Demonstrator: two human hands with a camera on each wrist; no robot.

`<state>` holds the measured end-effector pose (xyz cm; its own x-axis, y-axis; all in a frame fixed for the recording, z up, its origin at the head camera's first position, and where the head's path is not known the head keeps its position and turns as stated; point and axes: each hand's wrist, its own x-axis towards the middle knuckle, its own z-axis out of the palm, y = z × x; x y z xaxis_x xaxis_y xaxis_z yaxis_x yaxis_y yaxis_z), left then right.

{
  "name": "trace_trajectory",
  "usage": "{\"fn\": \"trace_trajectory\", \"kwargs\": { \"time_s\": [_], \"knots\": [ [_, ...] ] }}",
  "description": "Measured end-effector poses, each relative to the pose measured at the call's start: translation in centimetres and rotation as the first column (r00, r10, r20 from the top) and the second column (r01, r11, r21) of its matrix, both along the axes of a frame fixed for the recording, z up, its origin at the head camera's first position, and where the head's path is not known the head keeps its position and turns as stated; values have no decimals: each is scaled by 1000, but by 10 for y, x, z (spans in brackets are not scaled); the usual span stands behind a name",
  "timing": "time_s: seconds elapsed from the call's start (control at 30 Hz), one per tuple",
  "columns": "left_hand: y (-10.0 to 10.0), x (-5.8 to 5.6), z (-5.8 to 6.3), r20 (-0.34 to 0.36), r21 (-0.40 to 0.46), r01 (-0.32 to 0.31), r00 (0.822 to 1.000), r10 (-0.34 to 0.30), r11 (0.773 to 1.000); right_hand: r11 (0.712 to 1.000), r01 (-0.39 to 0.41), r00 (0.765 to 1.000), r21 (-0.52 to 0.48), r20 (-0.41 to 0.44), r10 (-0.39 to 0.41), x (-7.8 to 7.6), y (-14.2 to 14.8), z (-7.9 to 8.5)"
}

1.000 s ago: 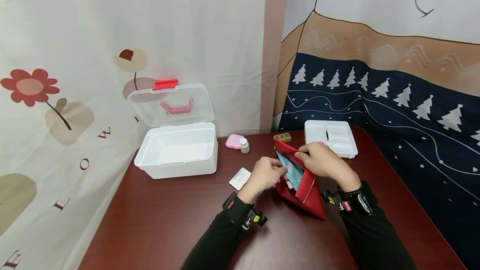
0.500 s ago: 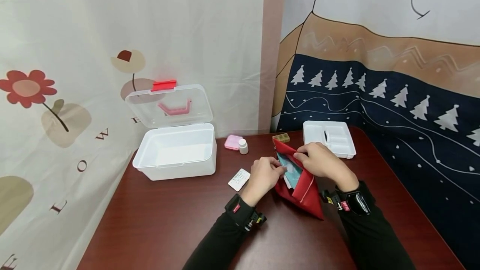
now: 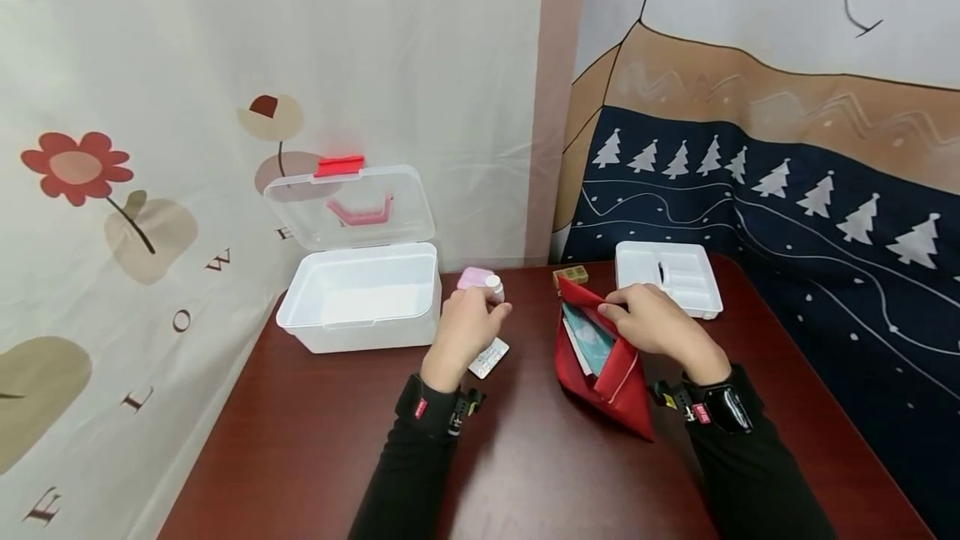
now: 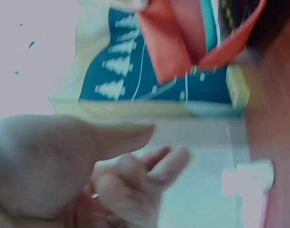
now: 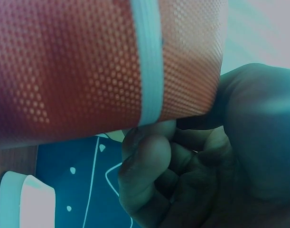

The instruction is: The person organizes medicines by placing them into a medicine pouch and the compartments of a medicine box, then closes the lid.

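Observation:
My right hand [image 3: 660,325] pinches the upper edge of a red pouch [image 3: 626,411]. Its mouth gapes, showing a light-blue packet [image 3: 591,342] and a white item [image 3: 576,350] inside. In the right wrist view the pouch's textured red side [image 5: 78,66] with a pale stripe fills the upper part, thumb and fingers at its edge. My left hand [image 3: 463,330] hovers apart from the pouch, thumb out and fingers loosely bent, holding nothing visible. Just beyond it are a small white bottle [image 3: 495,286] and a pink case [image 3: 472,277], partly hidden by the hand. A white blister pack [image 3: 489,357] lies beside it.
A clear-lidded white box [image 3: 360,338] stands open at the left, its lid raised. A white compartment tray [image 3: 701,286] lies behind my right hand. A small yellowish pill case [image 3: 572,274] sits behind the pouch. Curtains hang beyond the table [image 3: 540,473].
My left hand has left the pouch's mouth and moved left, towards the bottle and pink case. The right hand stays on the pouch's edge. More of the pouch's contents shows.

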<state>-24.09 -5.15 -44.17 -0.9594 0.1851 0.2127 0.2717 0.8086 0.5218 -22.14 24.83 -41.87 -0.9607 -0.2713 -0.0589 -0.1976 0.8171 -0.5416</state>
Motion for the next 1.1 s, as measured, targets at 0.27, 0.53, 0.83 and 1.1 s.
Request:
{"fn": "trace_trajectory", "kwargs": {
  "time_s": [0.27,0.53,0.83,1.1],
  "knots": [
    [-19,-17,-15,217,-141,49,976,-18,989,1000,2,1000,-8,10,-1,2,7,-1],
    [-12,-16,-22,303,-277,102,953,-14,955,1000,10,1000,-17,12,-10,3,6,-3],
    [-3,-11,-33,384,-363,113,923,38,925,1000,7,1000,-23,24,-6,4,2,-2],
    [-6,-14,-37,405,-371,114,913,50,922,1000,-2,1000,-17,10,3,1,-1,1]
  ]
}}
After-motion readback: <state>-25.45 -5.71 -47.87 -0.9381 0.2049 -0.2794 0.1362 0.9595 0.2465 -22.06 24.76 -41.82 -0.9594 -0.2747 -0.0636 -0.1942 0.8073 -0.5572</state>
